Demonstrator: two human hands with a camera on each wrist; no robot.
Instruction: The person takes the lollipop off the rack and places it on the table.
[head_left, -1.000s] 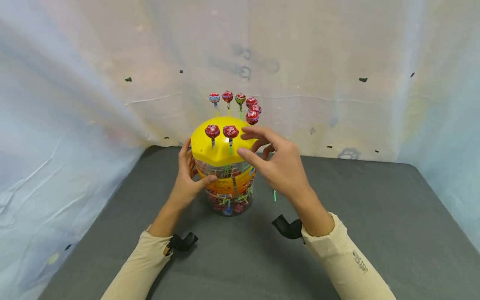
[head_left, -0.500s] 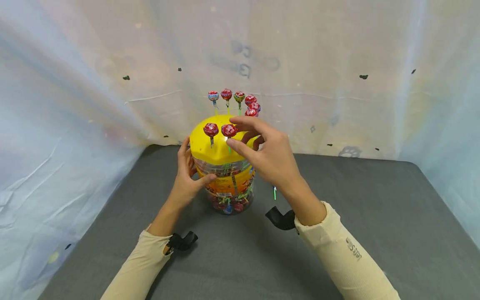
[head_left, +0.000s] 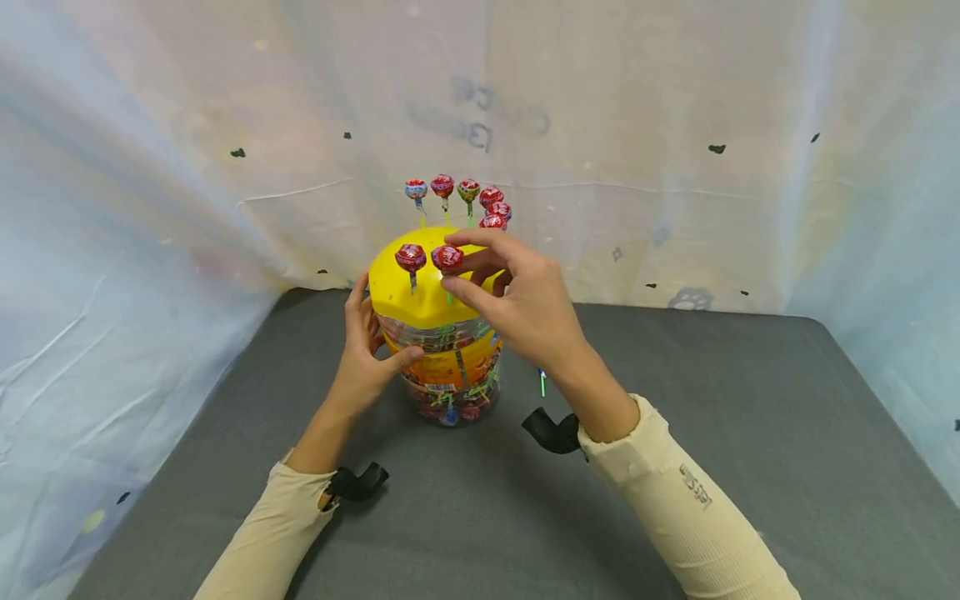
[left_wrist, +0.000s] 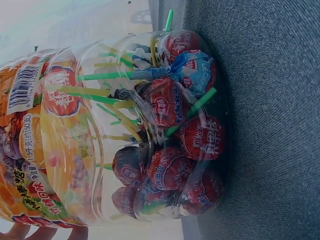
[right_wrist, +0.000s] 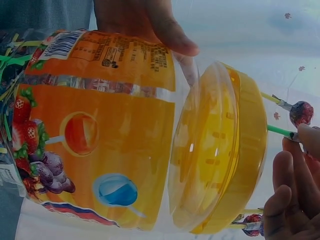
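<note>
A clear plastic jar of wrapped lollipops stands upright on the table, with an orange printed label and a domed yellow lid. Several lollipops stick up out of the lid. My left hand grips the jar's left side, thumb toward me and fingers behind it. At the lid's front, my right hand has thumb and index finger around a red-wrapped lollipop, whose green stick stands in the lid. In the right wrist view those fingers hide its head. Another red lollipop stands just left of it.
A row of lollipops rises along the lid's back and right edge. On the grey table, a green lollipop stick shows beneath my right forearm. A pale curtain hangs behind the table.
My right hand has moved left from beside the lid, and its thumb and index finger have closed around the front red lollipop. The left hand keeps its grip on the jar.
</note>
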